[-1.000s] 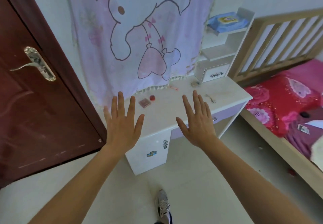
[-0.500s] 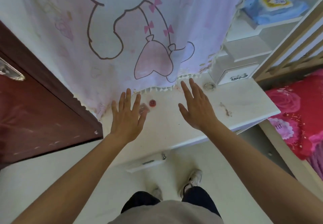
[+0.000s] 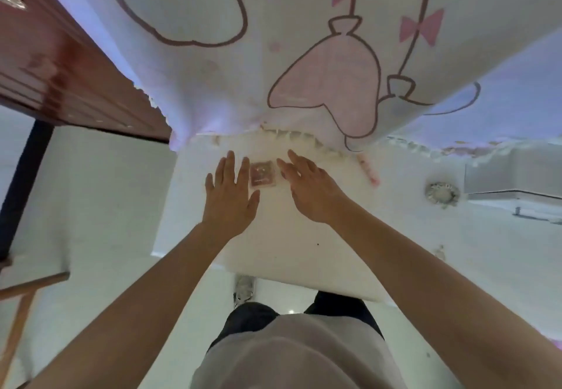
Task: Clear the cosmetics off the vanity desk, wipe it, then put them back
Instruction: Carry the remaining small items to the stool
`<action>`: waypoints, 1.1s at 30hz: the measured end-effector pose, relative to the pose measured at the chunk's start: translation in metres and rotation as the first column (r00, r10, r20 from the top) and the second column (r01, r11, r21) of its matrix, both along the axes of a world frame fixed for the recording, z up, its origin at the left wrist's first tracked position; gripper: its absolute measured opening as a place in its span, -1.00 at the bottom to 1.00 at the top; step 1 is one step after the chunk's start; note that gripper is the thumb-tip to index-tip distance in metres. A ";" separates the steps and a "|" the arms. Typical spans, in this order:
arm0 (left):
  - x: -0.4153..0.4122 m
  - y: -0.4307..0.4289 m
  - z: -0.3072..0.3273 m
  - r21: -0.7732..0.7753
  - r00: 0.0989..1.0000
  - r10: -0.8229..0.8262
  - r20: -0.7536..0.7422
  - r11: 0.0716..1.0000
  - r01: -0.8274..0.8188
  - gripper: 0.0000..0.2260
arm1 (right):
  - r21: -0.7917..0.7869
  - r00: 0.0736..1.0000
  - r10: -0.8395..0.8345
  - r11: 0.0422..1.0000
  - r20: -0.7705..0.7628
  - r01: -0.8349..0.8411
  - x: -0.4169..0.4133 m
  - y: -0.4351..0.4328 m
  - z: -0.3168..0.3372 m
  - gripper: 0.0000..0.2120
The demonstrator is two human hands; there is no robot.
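The compact [image 3: 262,173], lying near the desk's [image 3: 289,255] back edge, is now closely flanked by the left hand [image 3: 231,197] and right hand [image 3: 313,191], held farther off a moment ago, fingers straight, slightly spread, nothing gripped, so clearing is judged about to start.

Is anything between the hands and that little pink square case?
Nothing visible. The pink square case lies uncovered on the desk between the left hand and right hand; the curtain hem hangs behind it.

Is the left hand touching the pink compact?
Cannot tell: head view shows the left hand right beside the pink compact, but blur hides any gap.
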State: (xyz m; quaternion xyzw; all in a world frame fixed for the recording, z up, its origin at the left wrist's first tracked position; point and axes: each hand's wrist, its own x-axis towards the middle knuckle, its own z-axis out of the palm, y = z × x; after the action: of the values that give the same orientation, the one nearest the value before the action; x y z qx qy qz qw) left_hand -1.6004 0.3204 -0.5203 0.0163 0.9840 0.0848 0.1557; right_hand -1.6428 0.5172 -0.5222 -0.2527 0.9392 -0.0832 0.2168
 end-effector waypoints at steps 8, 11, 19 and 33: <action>-0.010 0.036 -0.058 0.001 0.996 0.060 0.063 0.998 -0.060 -0.44 | 0.088 0.986 0.168 0.982 -0.003 -0.167 0.007 0.042 -0.045 -0.30; 0.004 0.045 -0.060 -0.007 0.993 0.120 -0.023 0.993 -0.120 -0.56 | 0.024 0.995 0.091 0.996 -0.034 -0.091 0.016 0.051 -0.048 -0.48; 0.044 0.026 -0.029 0.176 0.972 0.228 -0.066 0.961 -0.213 -0.70 | 0.044 0.999 0.011 0.999 0.039 -0.013 0.013 0.036 -0.031 -0.82; 0.201 -0.209 0.115 0.100 0.586 0.551 -0.595 0.773 -0.626 -0.71 | -0.450 0.890 0.346 0.771 -0.297 -0.450 0.053 -0.268 0.103 -0.84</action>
State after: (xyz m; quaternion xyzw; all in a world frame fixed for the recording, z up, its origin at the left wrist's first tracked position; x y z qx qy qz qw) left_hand -1.3990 0.1110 -0.4052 -0.2943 0.9333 0.0626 -0.1961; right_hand -1.5895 0.2494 -0.4189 -0.5014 0.8249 -0.2538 0.0610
